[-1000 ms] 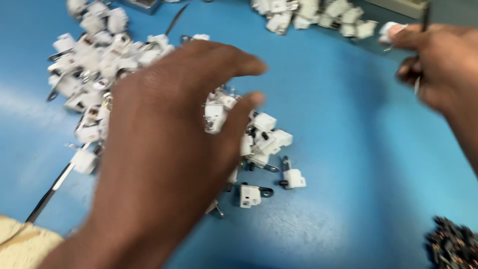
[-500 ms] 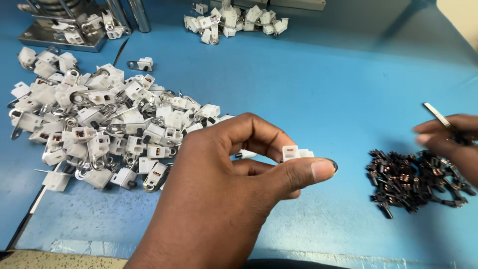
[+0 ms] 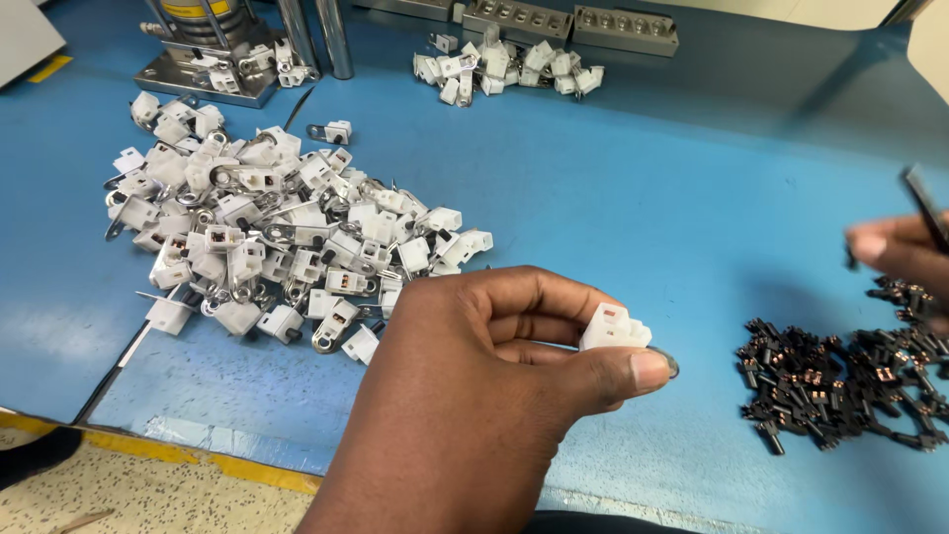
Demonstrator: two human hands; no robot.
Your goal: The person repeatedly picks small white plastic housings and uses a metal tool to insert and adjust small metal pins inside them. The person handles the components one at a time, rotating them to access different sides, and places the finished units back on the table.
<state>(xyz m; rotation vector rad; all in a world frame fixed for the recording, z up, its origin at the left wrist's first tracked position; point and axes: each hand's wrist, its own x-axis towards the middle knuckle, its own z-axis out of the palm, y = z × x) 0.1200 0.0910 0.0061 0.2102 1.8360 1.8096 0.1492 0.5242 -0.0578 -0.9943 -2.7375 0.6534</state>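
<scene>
- We see the left hand [image 3: 474, 396] pinching a small white plastic housing [image 3: 613, 328] between thumb and fingers, above the blue table [image 3: 643, 188]; a pile of white housings [image 3: 277, 247] lies behind it
- The right hand [image 3: 895, 252] pinches a thin dark tool [image 3: 924, 206] over the heap of small black parts [image 3: 850, 381]

We see bright even overhead light, soft shadows under the white parts [image 3: 287, 237], mild sheen on the blue table [image 3: 633, 188], right hand [image 3: 895, 252] motion-blurred at right edge.
</scene>
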